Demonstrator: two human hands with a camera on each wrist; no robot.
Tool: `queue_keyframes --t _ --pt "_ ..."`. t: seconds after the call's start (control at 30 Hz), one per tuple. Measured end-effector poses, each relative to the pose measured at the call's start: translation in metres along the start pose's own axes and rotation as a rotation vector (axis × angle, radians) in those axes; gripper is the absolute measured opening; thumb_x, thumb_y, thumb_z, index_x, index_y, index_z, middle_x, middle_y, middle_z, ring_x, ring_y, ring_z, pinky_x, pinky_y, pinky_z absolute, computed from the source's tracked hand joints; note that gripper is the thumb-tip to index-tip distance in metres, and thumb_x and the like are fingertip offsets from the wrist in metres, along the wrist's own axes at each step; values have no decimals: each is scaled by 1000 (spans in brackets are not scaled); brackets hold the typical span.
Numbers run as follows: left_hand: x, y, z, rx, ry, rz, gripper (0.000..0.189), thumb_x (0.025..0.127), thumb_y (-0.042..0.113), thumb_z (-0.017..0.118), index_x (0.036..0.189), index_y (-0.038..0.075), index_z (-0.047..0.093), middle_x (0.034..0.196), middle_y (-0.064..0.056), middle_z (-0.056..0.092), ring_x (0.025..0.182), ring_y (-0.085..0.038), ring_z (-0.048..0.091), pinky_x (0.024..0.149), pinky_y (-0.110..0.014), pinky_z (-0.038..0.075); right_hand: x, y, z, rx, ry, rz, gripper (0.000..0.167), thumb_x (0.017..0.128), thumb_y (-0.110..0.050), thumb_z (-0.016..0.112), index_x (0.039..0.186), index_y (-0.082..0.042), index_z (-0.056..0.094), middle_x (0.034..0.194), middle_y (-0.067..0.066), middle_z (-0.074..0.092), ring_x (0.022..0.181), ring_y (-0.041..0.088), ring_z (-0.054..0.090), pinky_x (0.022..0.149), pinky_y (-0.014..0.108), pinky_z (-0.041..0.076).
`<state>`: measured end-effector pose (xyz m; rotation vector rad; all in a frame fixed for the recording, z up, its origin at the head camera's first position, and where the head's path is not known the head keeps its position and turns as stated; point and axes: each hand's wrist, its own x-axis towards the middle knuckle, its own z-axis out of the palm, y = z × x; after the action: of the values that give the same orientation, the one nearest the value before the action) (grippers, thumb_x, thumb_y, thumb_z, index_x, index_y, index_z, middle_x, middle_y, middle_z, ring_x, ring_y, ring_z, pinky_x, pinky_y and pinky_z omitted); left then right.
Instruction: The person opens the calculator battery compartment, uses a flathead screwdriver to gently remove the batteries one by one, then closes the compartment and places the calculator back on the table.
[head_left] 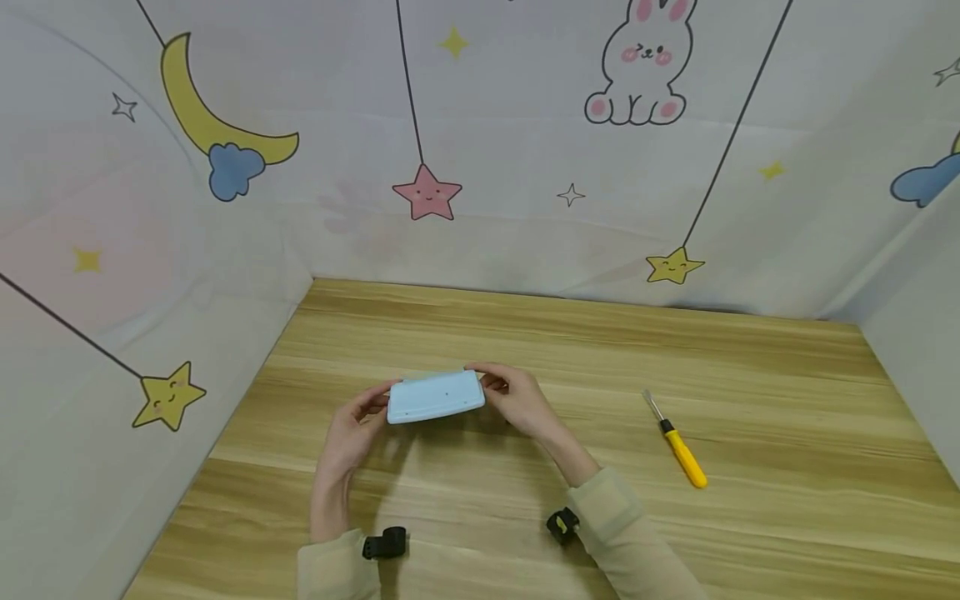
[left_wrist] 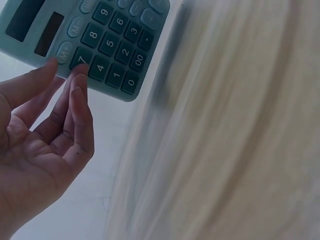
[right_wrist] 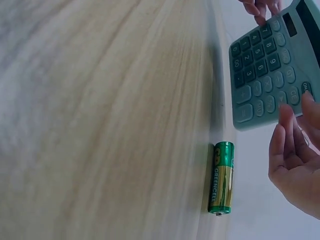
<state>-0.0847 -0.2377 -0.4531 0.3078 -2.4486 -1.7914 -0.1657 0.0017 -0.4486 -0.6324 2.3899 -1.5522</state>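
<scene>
A light blue calculator is held up above the wooden table, its plain back towards the head camera. Its dark number keys show in the left wrist view, and the keypad also shows in the right wrist view. My left hand pinches one short end between thumb and fingers. At the opposite end my right hand grips the edge, with the thumb close to the ON key. Below the right hand, a green and gold battery lies on the table; in the head view it is mostly hidden.
To the right on the wooden table lies a screwdriver with a yellow handle, its metal tip pointing away from me. A white cloth backdrop printed with stars and a rabbit rises behind the table and along its sides.
</scene>
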Motion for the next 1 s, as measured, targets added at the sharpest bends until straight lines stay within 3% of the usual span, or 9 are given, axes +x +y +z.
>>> queue_keyframes --t 0.2,0.4,0.6,0.77,1.0 --pt "0 1 -1 -41 -8 11 36 92 -3 57 127 -6 58 106 -18 64 90 -6 56 77 -15 49 -1 -4 -5 -54 6 -10 35 93 -1 58 127 -8 63 105 12 69 94 22 62 81 34 52" --pt "-1 2 -1 -83 -6 7 37 90 0 62 126 -8 58 96 -8 65 86 -4 58 76 -16 51 -2 -5 -8 -38 5 4 35 93 -6 59 128 -5 62 103 10 65 94 21 59 84 35 51" --pt "-2 4 -1 -45 1 -29 31 91 7 63 120 -7 63 90 -3 67 79 -1 59 74 -20 51 -3 -7 -10 -37 -11 19 39 92 -17 63 130 -6 60 108 8 63 99 23 59 87 38 51" --pt "-2 5 -1 -5 4 -56 33 93 10 62 122 -5 63 97 -10 67 81 0 56 74 -19 50 -3 -7 -10 -20 -20 55 37 93 -19 62 128 -6 62 115 10 65 105 26 60 86 39 52" --pt "-1 3 -1 45 11 -44 30 93 13 62 118 -2 66 111 -18 67 84 -1 55 73 -20 47 -2 -7 -7 46 22 126 35 92 -23 64 124 -7 65 122 12 66 108 26 62 88 39 53"
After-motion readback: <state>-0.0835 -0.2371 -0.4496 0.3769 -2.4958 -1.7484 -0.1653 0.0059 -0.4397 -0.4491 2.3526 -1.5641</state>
